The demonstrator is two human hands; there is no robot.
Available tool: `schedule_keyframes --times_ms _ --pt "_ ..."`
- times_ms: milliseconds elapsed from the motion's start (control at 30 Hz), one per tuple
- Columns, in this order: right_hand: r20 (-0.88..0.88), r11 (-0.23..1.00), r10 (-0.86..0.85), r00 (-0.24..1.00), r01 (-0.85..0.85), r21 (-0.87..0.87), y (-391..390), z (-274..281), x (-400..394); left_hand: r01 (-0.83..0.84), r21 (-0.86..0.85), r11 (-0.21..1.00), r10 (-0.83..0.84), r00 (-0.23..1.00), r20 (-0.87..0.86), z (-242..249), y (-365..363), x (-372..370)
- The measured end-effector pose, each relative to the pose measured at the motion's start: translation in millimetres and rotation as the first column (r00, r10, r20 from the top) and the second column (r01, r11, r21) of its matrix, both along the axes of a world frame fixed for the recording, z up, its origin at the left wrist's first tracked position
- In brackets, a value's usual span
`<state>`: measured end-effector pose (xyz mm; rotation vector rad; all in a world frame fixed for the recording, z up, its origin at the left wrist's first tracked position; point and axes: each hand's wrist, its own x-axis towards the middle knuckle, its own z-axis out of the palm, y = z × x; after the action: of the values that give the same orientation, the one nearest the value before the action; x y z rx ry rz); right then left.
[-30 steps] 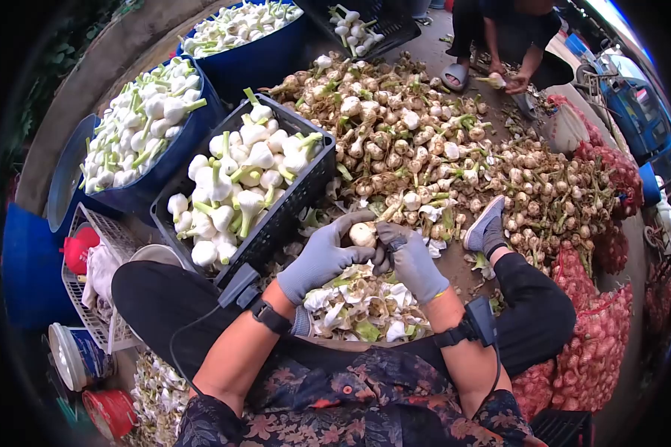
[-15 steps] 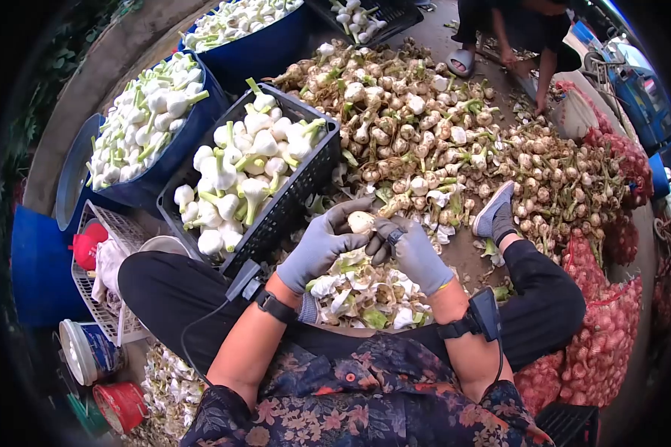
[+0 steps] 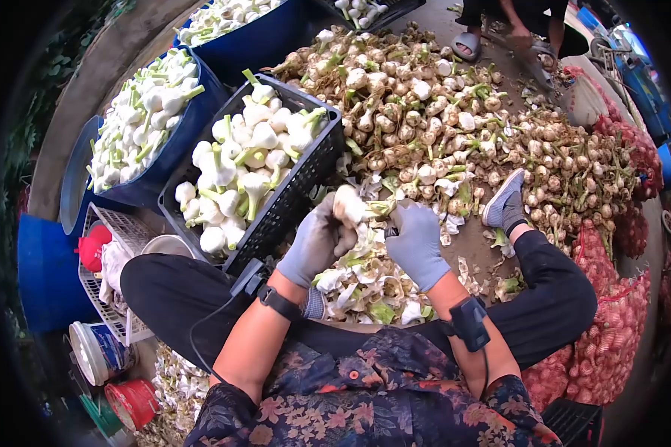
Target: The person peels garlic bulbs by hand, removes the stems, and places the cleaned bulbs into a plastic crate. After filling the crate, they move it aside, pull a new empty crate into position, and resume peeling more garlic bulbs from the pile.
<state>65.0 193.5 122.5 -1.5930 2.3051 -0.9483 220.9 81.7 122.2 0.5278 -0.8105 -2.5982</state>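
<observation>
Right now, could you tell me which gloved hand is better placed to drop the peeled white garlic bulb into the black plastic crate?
Probably the left hand: it grips the peeled white garlic bulb and lies right beside the black plastic crate. The right hand sits farther away, pulling at the bulb's stem.

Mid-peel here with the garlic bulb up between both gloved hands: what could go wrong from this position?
1. The left hand in a grey glove grips the white garlic bulb while the right hand in a grey glove pulls the skin by a small dark tool, hard to make out; a slip might nick the left fingers.
2. The black plastic crate of peeled white garlic is heaped above its rim, so bulbs may roll off.
3. Loose white and green peelings piled in the lap could spill.
</observation>
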Motion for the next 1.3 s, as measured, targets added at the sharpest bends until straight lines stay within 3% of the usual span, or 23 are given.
schedule_keyframes --times_ms 33,100,133,167,300,367,467,567,600,633,667,700,733,867,900,933,967,1067,1167,1200,1233,1267,1300 --pt "-0.131 0.999 0.037 0.991 -0.032 0.042 1 2 -1 0.068 -0.467 0.882 -0.066 0.998 0.020 0 -2 4" --pt "-0.059 0.997 0.061 0.996 -0.058 0.054 0 -4 -2 0.015 -0.109 0.994 0.010 0.975 0.224 11 -1 -3" --pt "0.440 0.998 0.033 0.898 -0.051 0.028 -1 2 0 0.015 -0.106 0.994 0.010 0.975 0.222 10 1 -4" --pt "0.824 1.000 0.007 0.567 -0.026 0.009 -2 9 0 -0.037 -0.147 0.989 0.069 0.974 0.217 10 4 -5" --pt "0.966 0.996 -0.066 0.249 -0.041 0.079 -3 26 -8 -0.025 -0.206 0.978 0.073 0.971 0.227 18 3 -4" --pt "0.967 0.996 -0.057 0.249 -0.051 0.072 -2 24 -9 -0.101 -0.181 0.978 0.139 0.967 0.211 29 12 -9" --pt "0.946 1.000 -0.015 0.324 -0.015 0.021 -2 16 -7 -0.048 -0.609 0.792 0.224 0.950 0.217 7 18 -11" --pt "0.943 0.991 -0.120 0.312 -0.015 0.132 -2 9 -11 0.018 -0.570 0.822 0.186 0.937 0.297 21 20 -11" --pt "0.850 0.973 -0.192 0.491 -0.016 0.229 -4 14 -10 0.030 -0.573 0.819 0.194 0.925 0.326 18 18 -11" --pt "0.850 0.974 -0.191 0.491 -0.015 0.228 -4 12 -8 0.031 -0.573 0.819 0.193 0.926 0.326 15 16 -10" --pt "0.493 0.993 -0.074 0.867 0.015 0.121 -3 7 -6 0.044 -0.376 0.925 0.087 0.942 0.324 12 13 -8" --pt "-0.012 1.000 0.013 1.000 -0.013 0.011 -3 5 -4 0.069 -0.163 0.984 -0.017 0.954 0.300 7 11 -6" --pt "0.012 0.999 0.044 0.999 -0.044 -0.021 -3 10 -4 0.136 -0.055 0.989 -0.134 0.990 0.042 -4 7 -8" --pt "-0.089 0.995 0.075 0.993 -0.081 -0.066 -2 -4 -7 -0.028 -0.101 0.995 0.042 0.989 0.141 -5 14 -8" --pt "0.379 0.992 0.095 0.921 -0.056 -0.112 -4 -6 -6 -0.027 -0.100 0.995 0.040 0.990 0.138 0 14 -9" --pt "0.759 0.990 0.116 0.641 -0.010 -0.142 -5 -7 -6 0.042 -0.211 0.977 0.001 0.980 0.198 7 14 -9" --pt "0.755 0.990 0.112 0.646 -0.008 -0.140 -2 -6 -8 0.115 -0.315 0.942 -0.031 0.965 0.261 12 14 -11" --pt "0.988 0.997 -0.055 0.147 -0.053 0.064 4 -6 -10 0.249 -0.425 0.870 -0.066 0.914 0.400 15 17 -10" --pt "0.864 0.986 -0.110 0.492 -0.055 0.157 1 -15 -4 0.225 -0.390 0.893 -0.045 0.906 0.421 5 17 -3" --pt "0.863 0.986 -0.114 0.492 -0.052 0.160 3 -12 -3 0.142 -0.361 0.922 0.013 0.919 0.394 -5 17 0" --pt "0.909 0.985 -0.126 0.397 -0.057 0.162 5 -5 -1 0.107 -0.667 0.737 0.171 0.926 0.338 -18 7 2" --pt "0.945 0.985 -0.137 0.296 -0.063 0.163 7 3 4 0.056 -0.729 0.682 0.359 0.843 0.401 -33 4 -1" --pt "0.931 0.981 -0.083 0.355 -0.133 0.138 6 13 11 0.018 -0.792 0.610 0.540 0.722 0.432 -31 3 -8"
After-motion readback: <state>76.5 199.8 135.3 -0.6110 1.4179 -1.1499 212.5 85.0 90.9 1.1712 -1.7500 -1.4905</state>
